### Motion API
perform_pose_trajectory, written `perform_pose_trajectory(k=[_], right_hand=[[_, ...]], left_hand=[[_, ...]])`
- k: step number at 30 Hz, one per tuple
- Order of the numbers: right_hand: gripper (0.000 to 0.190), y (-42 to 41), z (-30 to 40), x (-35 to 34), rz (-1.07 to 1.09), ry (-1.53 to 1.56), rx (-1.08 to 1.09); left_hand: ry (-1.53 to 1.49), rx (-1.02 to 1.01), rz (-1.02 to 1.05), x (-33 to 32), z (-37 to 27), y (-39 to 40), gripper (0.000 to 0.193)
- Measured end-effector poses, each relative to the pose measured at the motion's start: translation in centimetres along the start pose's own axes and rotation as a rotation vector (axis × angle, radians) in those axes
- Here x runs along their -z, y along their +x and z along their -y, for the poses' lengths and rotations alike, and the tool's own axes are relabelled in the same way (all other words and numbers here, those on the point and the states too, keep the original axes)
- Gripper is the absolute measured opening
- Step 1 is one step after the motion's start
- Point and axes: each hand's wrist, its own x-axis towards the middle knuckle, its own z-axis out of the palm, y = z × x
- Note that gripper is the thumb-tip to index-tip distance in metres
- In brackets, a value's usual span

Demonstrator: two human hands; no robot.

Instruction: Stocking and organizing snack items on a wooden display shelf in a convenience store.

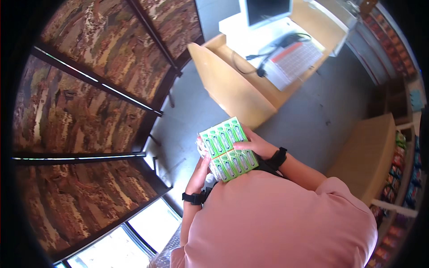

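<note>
Close to my chest I hold a bundle of green-and-white product packs [229, 149], set in two rows and apparently wrapped in clear film. The packs bear printed writing and green pictures. My left hand [202, 167] grips the bundle's left side, its thumb on the front edge. On the opposite side my right hand [256, 144] holds it, with the thumb lying across the front face. Most fingers of both hands are hidden behind the bundle. Each wrist wears a black strap.
Ahead stands a wooden desk [234, 97] carrying a monitor [268, 13], a keyboard [298, 60] and black cables [264, 63]. Dark-framed patterned panels [83, 120] line the left. At right are a large brown box or panel [362, 154] and shelves with colourful snack packets [392, 181].
</note>
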Motion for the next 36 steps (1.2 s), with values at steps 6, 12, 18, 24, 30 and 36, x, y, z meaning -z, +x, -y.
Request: perform_pose_trajectory(k=[6,12,18,24,30,36], right_hand=[[0.080,13.1,4.3,-3.2,0.074,0.073,0.006],[0.083,21.2,7.1,-3.0,0.045,-0.026,0.008],[0.090,28.0,9.1,-1.8,-0.140,-0.064,-0.021],[0.082,34.0,12.3,-2.6,-0.395,0.178,0.172],[0.082,37.7,16.9,-4.5,-0.681,0.233,0.310],[0.081,41.3,19.2,-0.6,-0.808,0.250,0.386]], left_hand=[[-0.039,-0.080,-0.138,8.8,-7.6,4.3,0.065],[-0.073,-0.012,-0.097,14.0,-13.7,9.3,0.062],[0.039,0.129,0.000,19.4,-19.3,17.9,0.063],[0.177,0.113,0.263,22.9,-28.7,29.1,0.061],[0.368,0.114,0.552,24.0,-36.6,37.7,0.059],[0.146,0.230,0.654,21.5,-39.7,45.2,0.056]])
